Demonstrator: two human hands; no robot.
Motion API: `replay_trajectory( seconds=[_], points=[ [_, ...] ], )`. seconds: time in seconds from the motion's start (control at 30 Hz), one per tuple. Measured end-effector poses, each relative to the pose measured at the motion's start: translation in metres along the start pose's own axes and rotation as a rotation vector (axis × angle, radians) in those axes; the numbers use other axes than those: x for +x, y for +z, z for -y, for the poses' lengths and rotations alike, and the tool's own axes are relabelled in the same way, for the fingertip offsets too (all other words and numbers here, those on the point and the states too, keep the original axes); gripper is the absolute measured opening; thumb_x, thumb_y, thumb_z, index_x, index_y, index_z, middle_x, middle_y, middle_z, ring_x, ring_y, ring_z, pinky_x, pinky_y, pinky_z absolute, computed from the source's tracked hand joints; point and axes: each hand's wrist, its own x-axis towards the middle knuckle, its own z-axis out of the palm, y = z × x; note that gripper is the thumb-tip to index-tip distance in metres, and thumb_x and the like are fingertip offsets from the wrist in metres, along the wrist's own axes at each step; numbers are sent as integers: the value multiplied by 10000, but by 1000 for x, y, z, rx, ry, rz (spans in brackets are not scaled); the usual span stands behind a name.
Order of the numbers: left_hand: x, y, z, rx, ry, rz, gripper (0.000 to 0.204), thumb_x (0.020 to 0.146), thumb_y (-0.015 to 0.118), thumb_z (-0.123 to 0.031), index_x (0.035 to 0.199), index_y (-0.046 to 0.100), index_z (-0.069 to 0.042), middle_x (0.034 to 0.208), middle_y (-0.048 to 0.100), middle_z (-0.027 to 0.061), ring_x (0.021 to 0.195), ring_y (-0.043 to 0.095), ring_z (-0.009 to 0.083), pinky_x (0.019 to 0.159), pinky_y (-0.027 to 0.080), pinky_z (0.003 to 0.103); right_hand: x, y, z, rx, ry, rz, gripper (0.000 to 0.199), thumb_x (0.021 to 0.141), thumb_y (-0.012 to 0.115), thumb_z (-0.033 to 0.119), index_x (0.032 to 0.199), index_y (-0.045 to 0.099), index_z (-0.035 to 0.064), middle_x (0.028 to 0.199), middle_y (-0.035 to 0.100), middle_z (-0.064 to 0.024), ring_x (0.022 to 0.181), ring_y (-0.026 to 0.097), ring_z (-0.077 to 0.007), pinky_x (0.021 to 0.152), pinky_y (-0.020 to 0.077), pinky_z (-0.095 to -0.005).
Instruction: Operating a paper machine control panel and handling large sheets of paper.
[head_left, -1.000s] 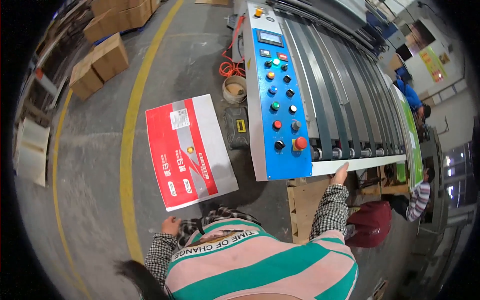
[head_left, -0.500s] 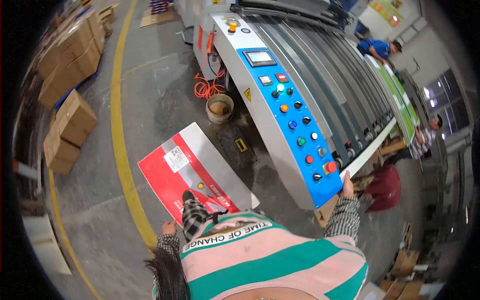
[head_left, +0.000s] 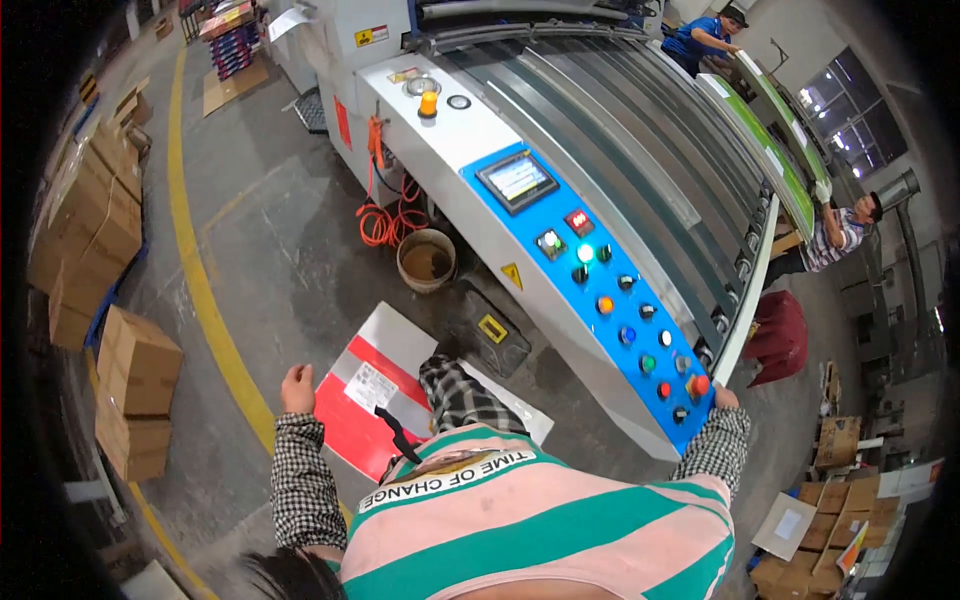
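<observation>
At the near right corner of a long machine, my right hand (head_left: pixel 727 397) has its fingers closed around the near end of a pale rail (head_left: pixel 743 325) along the machine's edge. Just left of the hand is a blue control panel (head_left: pixel 610 290) with a screen, knobs and coloured buttons, including a red mushroom button (head_left: pixel 698 385). My left hand (head_left: pixel 298 388) is raised at my left side, fingers curled in, nothing visible in them. Beside it on the floor lies a flat red and white printed carton sheet (head_left: pixel 375 385), partly hidden by my checked leg.
Dark belts (head_left: pixel 590 130) run across the machine. Two co-workers at its far right handle green boards (head_left: pixel 765 150). A bucket (head_left: pixel 427 262) and orange hose (head_left: pixel 385 222) are by the machine's base. Brown cartons (head_left: pixel 140 370) line the left; a maroon-covered object (head_left: pixel 778 335) stands right.
My view has shifted with my stance. My left hand has risen and moved outward. My right hand stays at the machine's corner. The far co-workers' green board has lifted apart from the one below.
</observation>
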Motion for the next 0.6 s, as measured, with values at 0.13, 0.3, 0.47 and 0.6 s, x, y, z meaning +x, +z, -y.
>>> replay_trajectory(
  seconds=[0.13, 0.3, 0.47, 0.6],
  points=[
    [34, 70, -143, -8, 135, 244, 417, 805, 574, -281, 1069, 551, 42, 1004, 608, 184, 947, 582, 261, 818, 443, 319, -32, -22, -28, -90, 73, -9, 658, 835, 281, 498, 1077, 534, -59, 1065, 540, -284, 1002, 523, -373, 862, 377, -416],
    [108, 136, -237, 80, 263, 241, 442, 810, 579, -290, 1096, 534, 43, 1011, 605, 184, 952, 582, 247, 827, 444, 312, -48, -17, -23, -49, 164, -55, 634, 856, 277, 494, 1013, 556, -54, 1001, 561, -286, 990, 521, -395, 855, 381, -425],
    [169, 177, -345, -153, 329, 117, 497, 819, 576, -309, 1157, 482, 43, 1081, 572, 189, 1000, 557, 243, 854, 427, 316, -55, -20, -41, -377, 128, -96, 544, 882, 270, 416, 1017, 559, -25, 1005, 560, -280, 971, 532, -391, 837, 403, -434],
    [208, 185, -402, -265, 336, -80, 558, 833, 544, -340, 1215, 419, 47, 1163, 506, 215, 1087, 491, 285, 915, 378, 345, -49, -6, -6, -291, 176, -138, 497, 877, 308, 387, 965, 547, -39, 989, 559, -279, 953, 540, -392, 807, 418, -453]
  ],
)
